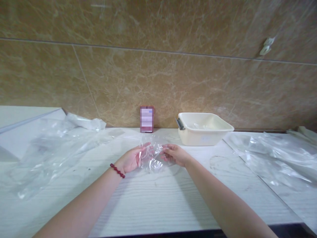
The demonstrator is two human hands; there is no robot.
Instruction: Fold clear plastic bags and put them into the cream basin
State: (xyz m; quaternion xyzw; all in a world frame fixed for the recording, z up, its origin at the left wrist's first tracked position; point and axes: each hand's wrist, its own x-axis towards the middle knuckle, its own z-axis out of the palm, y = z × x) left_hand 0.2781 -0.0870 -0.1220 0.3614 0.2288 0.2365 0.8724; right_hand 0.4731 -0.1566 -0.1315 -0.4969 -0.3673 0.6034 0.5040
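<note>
A small clear plastic bag (151,155) is held just above the white table (153,201), between both my hands. My left hand (132,159), with a red bead bracelet on its wrist, holds the bag's left side with palm turned inward and fingers loosely curved. My right hand (174,154) pinches the bag's right edge with fingers closed. The bag is crumpled and see-through, so its inside is hard to make out.
A cream plastic basin (203,129) stands at the back right against the marble wall. A small dark red box (146,119) stands upright beside it. Large heaps of clear plastic sheeting lie at the left (54,145) and right (274,158).
</note>
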